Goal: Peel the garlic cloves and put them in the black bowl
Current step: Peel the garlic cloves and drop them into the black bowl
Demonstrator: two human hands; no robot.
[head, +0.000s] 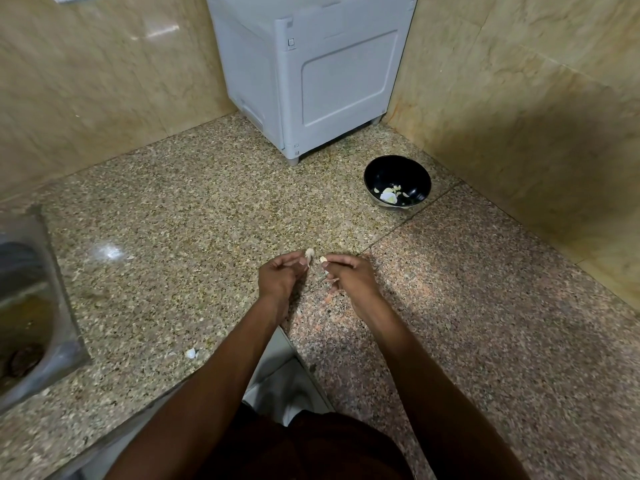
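Both hands hover close together over the middle of the granite counter [180, 216]. My left hand [282, 275] pinches a small pale piece of garlic [309, 252] at its fingertips. My right hand [349, 277] pinches another pale garlic piece [323, 259] between thumb and forefinger. The two pieces are a short gap apart. I cannot tell which piece is clove and which is skin. The black bowl [410, 169] stands at the back right of the counter, well beyond my hands, with several pale garlic pieces [390, 195] in its bottom.
A grey plastic cabinet [311, 71] stands in the far corner against tiled walls. A steel sink [24, 303] lies at the left edge. A white scrap of skin [190, 353] sits near the counter's front edge.
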